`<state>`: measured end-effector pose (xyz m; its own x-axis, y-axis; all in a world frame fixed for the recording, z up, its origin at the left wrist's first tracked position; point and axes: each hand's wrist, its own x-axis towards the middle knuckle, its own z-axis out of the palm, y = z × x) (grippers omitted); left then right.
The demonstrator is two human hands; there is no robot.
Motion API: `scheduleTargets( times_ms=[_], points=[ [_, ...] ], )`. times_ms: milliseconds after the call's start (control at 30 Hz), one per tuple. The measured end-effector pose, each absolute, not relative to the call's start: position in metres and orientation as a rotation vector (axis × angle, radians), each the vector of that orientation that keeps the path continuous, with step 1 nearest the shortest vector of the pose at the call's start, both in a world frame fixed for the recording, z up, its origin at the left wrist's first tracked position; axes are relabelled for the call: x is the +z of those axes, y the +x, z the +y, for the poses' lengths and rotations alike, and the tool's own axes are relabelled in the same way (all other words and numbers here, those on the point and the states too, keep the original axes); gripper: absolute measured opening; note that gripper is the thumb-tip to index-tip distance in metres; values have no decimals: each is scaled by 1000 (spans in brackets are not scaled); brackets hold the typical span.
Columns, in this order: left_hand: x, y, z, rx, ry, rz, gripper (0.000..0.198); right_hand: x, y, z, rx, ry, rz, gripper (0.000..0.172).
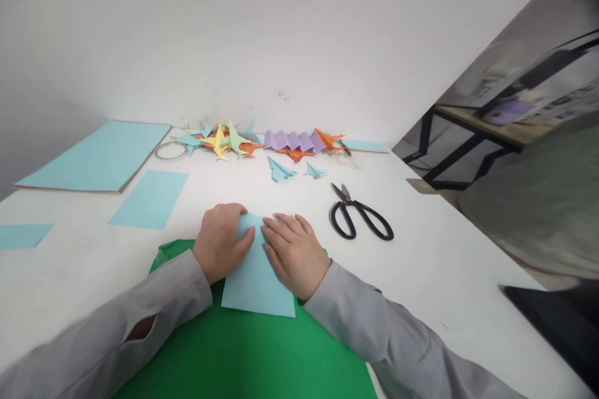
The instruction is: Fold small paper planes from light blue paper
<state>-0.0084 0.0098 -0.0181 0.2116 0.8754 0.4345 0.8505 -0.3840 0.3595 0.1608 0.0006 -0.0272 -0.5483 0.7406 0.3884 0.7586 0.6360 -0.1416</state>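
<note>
A light blue sheet of paper point(259, 290) lies on a green mat point(224, 355) in front of me. My left hand point(223, 242) has its fingers curled at the sheet's upper left edge, the thumb resting on top. Across the right side of the same sheet, my right hand point(296, 252) lies flat with fingers stretched out. The sheet's far edge is partly covered by both hands. To the right, black-handled scissors point(359, 212) rest on the white table, blades slightly apart. Beyond my hands are two small blue folded-paper pieces point(279, 169).
Blue paper pieces point(152, 199) and a stack of blue sheets point(98, 153) lie at left. Colourful folded-paper figures point(229, 140), a purple pleated strip point(294, 141) and a wire coil point(171, 150) sit along the wall. A black object point(547, 318) is at the right edge.
</note>
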Motion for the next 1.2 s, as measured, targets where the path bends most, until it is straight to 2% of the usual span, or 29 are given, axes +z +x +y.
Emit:
scheduleTargets(
  times_ms=[100, 233, 433, 1200],
  points=[
    [-19, -9, 8, 977, 2497, 1509, 14, -26, 161, 1, -31, -1198, -2455, 31],
    [-23, -10, 8, 1044, 2548, 1359, 29, -26, 161, 0, -8, -1211, -2456, 32],
    [-23, -9, 8, 1076, 2738, 1053, 24, -25, 161, 1, 10, -1249, -2459, 32],
    [-16, -9, 2, 977, 2832, 1075, 19, -23, 164, 1, -12, -1403, -2493, 42]
  ],
)
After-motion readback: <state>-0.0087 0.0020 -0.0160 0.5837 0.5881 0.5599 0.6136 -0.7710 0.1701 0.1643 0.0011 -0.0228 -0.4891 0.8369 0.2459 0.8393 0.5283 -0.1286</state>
